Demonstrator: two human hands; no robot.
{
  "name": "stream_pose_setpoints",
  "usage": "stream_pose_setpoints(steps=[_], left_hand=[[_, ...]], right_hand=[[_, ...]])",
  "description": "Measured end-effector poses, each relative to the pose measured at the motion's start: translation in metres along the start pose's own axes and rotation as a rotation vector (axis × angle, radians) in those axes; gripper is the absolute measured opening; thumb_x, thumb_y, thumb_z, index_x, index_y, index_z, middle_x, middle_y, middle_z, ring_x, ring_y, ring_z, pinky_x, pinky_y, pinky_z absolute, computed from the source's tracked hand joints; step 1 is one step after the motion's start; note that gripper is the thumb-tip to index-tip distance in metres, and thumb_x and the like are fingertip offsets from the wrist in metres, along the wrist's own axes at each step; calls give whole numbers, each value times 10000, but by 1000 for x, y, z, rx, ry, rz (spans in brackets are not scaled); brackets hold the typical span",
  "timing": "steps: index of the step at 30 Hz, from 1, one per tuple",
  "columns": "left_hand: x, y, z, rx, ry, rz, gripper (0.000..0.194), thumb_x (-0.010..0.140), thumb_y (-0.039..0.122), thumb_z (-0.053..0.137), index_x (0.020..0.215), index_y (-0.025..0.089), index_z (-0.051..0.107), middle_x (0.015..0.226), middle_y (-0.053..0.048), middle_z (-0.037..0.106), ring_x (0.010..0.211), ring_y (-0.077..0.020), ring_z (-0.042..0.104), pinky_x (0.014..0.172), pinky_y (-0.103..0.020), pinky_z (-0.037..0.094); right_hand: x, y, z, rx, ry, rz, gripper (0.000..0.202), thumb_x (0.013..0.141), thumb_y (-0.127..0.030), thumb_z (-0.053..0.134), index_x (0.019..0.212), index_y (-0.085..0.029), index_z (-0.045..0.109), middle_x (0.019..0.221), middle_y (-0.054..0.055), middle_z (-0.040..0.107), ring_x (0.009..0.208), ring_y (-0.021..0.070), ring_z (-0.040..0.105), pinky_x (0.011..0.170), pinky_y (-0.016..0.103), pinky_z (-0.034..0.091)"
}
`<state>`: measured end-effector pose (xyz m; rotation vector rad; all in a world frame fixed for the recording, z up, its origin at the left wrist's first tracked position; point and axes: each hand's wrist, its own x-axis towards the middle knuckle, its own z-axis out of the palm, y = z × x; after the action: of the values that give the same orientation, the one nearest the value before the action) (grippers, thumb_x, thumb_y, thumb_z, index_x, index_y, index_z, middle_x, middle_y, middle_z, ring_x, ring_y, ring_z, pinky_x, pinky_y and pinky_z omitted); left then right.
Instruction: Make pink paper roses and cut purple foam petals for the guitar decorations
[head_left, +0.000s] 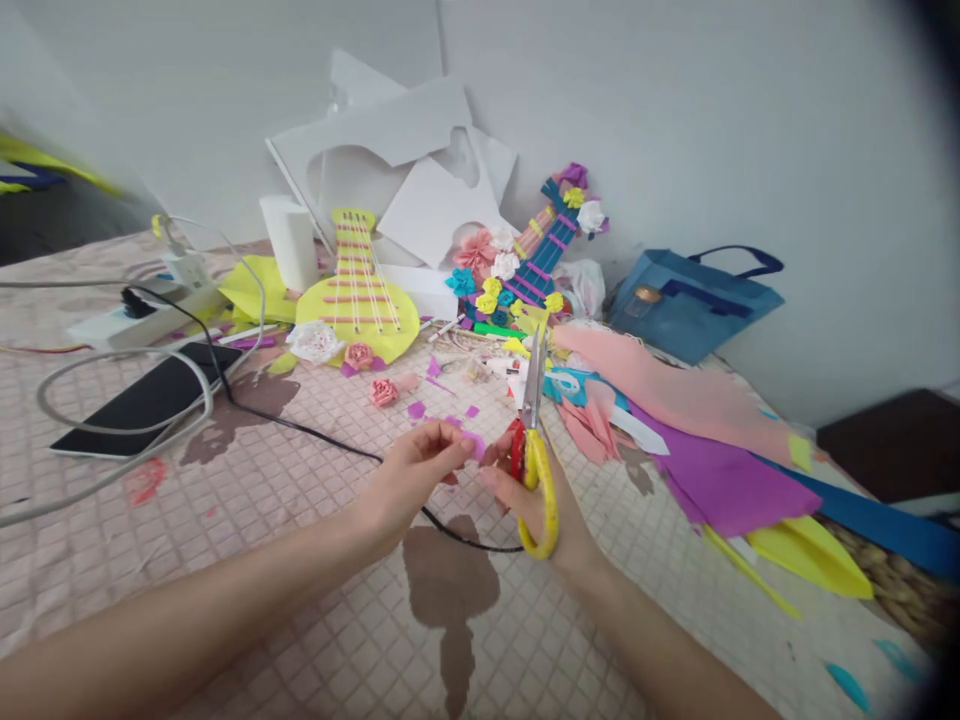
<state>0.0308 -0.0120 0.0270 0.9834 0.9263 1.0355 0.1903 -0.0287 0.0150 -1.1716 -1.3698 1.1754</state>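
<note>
Between thumb and fingertips, my left hand [416,470] pinches a small piece of purple paper [474,445]. Close beside it, my right hand [562,525] is closed on a pair of scissors [533,385] with one red and one yellow handle loop. The blades point up and away, nearly together. My right fingertips are near the paper's edge; whether they touch it I cannot tell. Small purple scraps [416,410] and a pink paper flower [384,392] lie just beyond my left hand.
A yellow paper guitar [360,310] and a blue one [536,275] with paper flowers lean at the back. Crepe paper sheets [724,470] spread on the right near a blue bag [686,300]. A black cable [300,425] runs under my hands from a power strip [124,318].
</note>
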Motion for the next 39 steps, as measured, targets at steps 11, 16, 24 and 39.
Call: stream_pose_setpoints(steps=[11,16,24,39], left_hand=[[1,-3,1,-21,-152,-149,267,730,390,735,782,162,606,752,1,592,716,-117,535,690,-245,429],[4,-1,-2,20,-171,-129,246,697,341,768,747,149,623,701,-3,622,646,-101,549,653,-234,447],[13,13,-10,-181,-43,-11,223,708,294,767,709,144,602,736,-22,681,726,-118,629,772,-261,491],[15,26,-14,-240,67,147,193,718,271,757,725,150,606,727,-14,709,716,-129,662,781,-292,521]], right_hand=[[2,-4,-2,4,54,35,198,751,-269,628,853,-216,465,746,-48,520,521,80,435,467,223,357],[3,-6,-3,65,-3,93,235,749,-306,646,863,-214,463,726,-56,498,503,66,419,448,204,349],[-1,-5,-3,6,-150,212,396,810,-599,523,830,-212,442,590,-73,417,453,80,401,397,195,371],[-5,-10,-2,-400,-251,67,268,825,-414,577,749,-222,406,625,-59,431,510,90,371,442,211,314]])
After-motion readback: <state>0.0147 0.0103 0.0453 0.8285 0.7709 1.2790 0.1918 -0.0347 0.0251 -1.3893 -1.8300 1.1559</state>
